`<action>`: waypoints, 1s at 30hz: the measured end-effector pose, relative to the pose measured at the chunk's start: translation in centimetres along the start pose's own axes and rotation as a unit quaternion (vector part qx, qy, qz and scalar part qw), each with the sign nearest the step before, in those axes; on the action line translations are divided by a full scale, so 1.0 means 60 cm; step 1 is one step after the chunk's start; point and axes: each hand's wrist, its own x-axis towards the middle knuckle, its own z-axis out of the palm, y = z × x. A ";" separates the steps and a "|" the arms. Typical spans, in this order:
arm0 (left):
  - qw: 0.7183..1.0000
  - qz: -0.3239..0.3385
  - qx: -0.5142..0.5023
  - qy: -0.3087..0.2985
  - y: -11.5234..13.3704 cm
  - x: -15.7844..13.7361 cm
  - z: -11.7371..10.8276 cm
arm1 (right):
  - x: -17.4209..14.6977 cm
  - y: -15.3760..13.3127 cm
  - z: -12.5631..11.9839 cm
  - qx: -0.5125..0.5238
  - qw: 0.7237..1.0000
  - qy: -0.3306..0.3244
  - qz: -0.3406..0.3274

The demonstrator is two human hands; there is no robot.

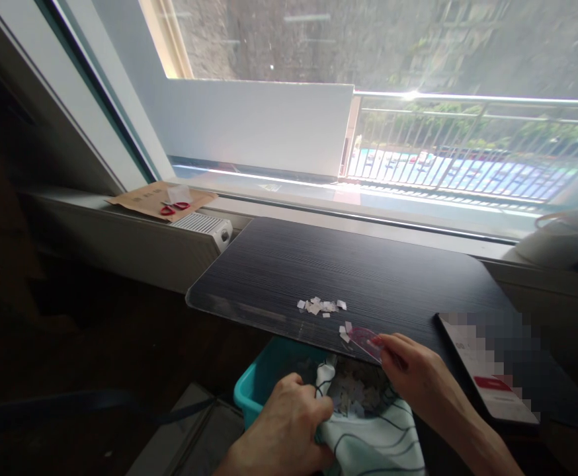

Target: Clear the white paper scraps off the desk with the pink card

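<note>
My right hand [412, 370] pinches a clear pink plastic piece, which looks like a protractor [366, 340], flat near the front edge of the dark table [368, 264]. A few white paper bits [345, 332] touch its tip. Farther back on the tabletop lies a small heap of paper scraps [321, 306]. Below the edge, my left hand [289, 420] is closed on the rim of a pale cloth-like bag [373, 439] with dark wavy lines. The bag sits in or against a teal bin [253, 383]; many paper scraps [356, 390] show inside its mouth.
A phone or tablet [487, 383], partly blurred out, lies on the table's right side. Red-handled scissors [174, 207] rest on a brown paper envelope [145, 199] on the left sill, beside a white radiator [209, 228]. A large window stands behind the table.
</note>
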 end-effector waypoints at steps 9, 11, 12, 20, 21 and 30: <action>1.000 -0.014 0.010 -0.006 0.001 -0.006 -0.001 | 0.012 0.009 0.002 -0.004 1.000 0.014 0.027; 1.000 -0.016 0.002 -0.012 0.000 -0.007 -0.003 | 0.010 0.013 0.001 -0.009 0.999 0.014 0.032; 1.000 -0.017 -0.001 -0.013 0.000 -0.007 -0.004 | 0.008 0.014 0.000 -0.009 0.999 0.016 0.033; 1.000 -0.012 -0.012 -0.012 0.003 -0.006 -0.006 | 0.017 -0.002 0.005 0.010 1.000 0.010 0.005; 1.000 -0.011 -0.012 -0.011 0.003 -0.006 -0.006 | 0.019 -0.001 0.006 0.006 1.000 0.006 0.003; 1.000 -0.020 0.006 -0.005 -0.002 -0.011 -0.004 | -0.005 0.008 -0.007 0.026 0.999 -0.004 0.022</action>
